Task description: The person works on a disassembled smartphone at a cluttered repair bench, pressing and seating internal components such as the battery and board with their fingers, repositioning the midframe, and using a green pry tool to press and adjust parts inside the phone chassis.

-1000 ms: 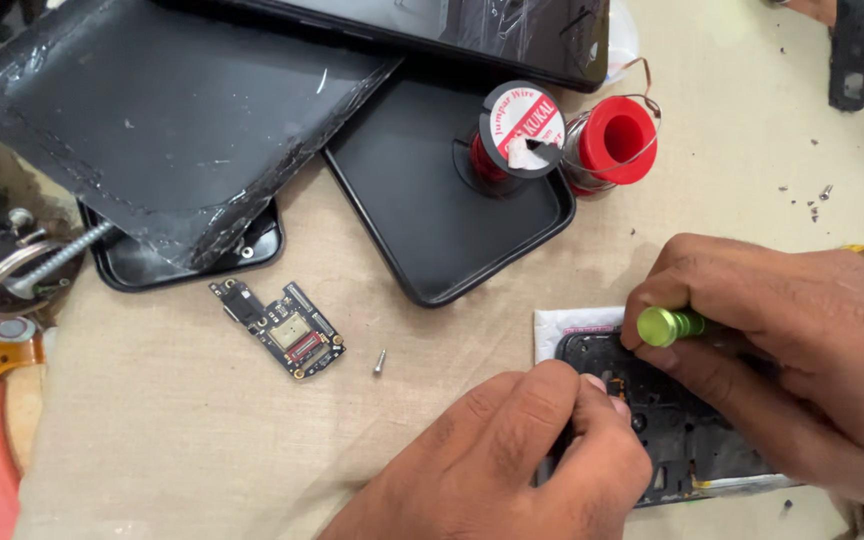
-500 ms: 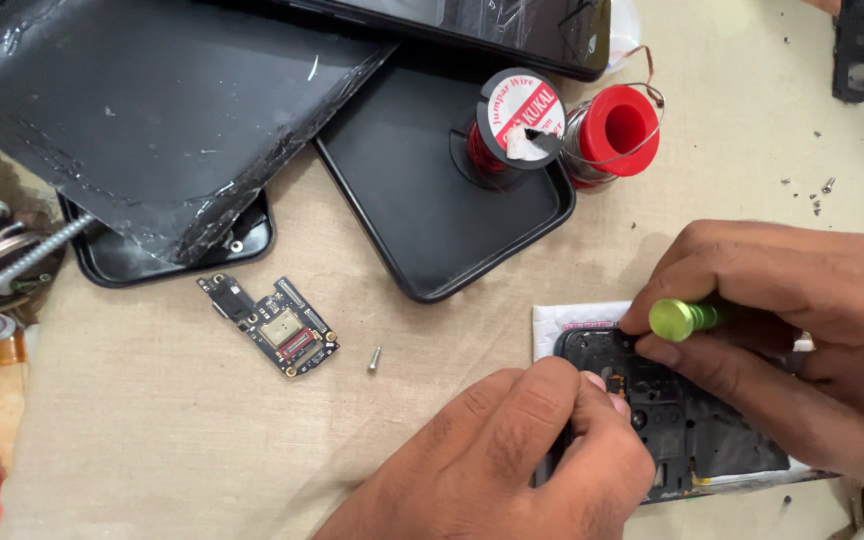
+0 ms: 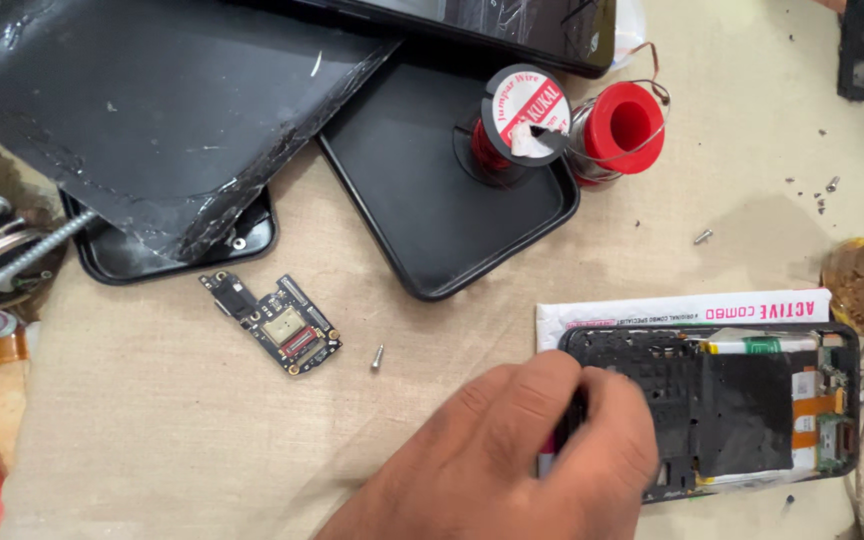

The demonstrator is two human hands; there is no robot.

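1. Circuit board (image 3: 274,324) and a loose screw (image 3: 377,356) lie well left of the grip, on the beige table (image 3: 152,440).
2. Left hand (image 3: 512,450) reaches up from the bottom edge, knuckles up, fingers curled and pinching a small dark part I cannot identify.
3. Opened phone (image 3: 742,410) lies directly under the fingertips, stretching rightward on a white packet (image 3: 672,308).

We have one head-worn view. It looks steeply down, close over our workbench (image 3: 152,440). Our left hand (image 3: 512,460) fills the near edge.
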